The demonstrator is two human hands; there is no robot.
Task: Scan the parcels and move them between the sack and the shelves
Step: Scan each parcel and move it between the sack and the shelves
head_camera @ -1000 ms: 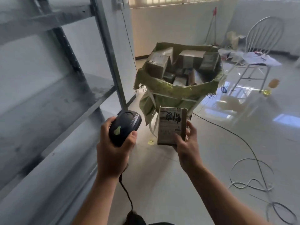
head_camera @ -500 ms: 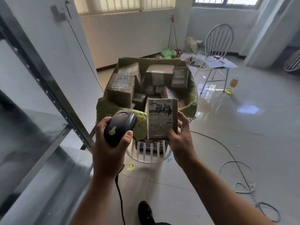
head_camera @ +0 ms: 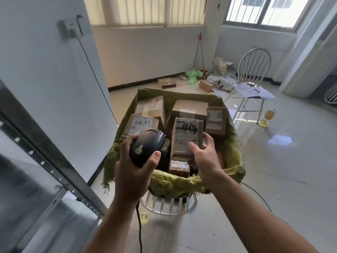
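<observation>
My left hand [head_camera: 134, 169] grips a black corded barcode scanner [head_camera: 146, 146] with a green trigger button, held just left of the parcel. My right hand [head_camera: 204, 155] holds a small brown cardboard parcel [head_camera: 187, 135] upright, its white label with black scrawl facing me, over the open mouth of the green woven sack [head_camera: 231, 152]. The sack is draped in a white basket [head_camera: 169, 205] and holds several cardboard parcels, one marked 68.58 [head_camera: 142, 123]. The grey metal shelves [head_camera: 42, 179] stand at the left.
A white wire chair [head_camera: 253, 70] with papers on its seat stands at the back right, a bottle of yellow liquid [head_camera: 268, 117] beside it. Loose boxes and green bags lie along the far wall. A cable [head_camera: 255, 194] runs over the tiled floor at the right.
I have stepped closer to the sack. Both hands, with scanner and parcel, now sit above its open mouth instead of in front of it; the shelves slid off to the left.
</observation>
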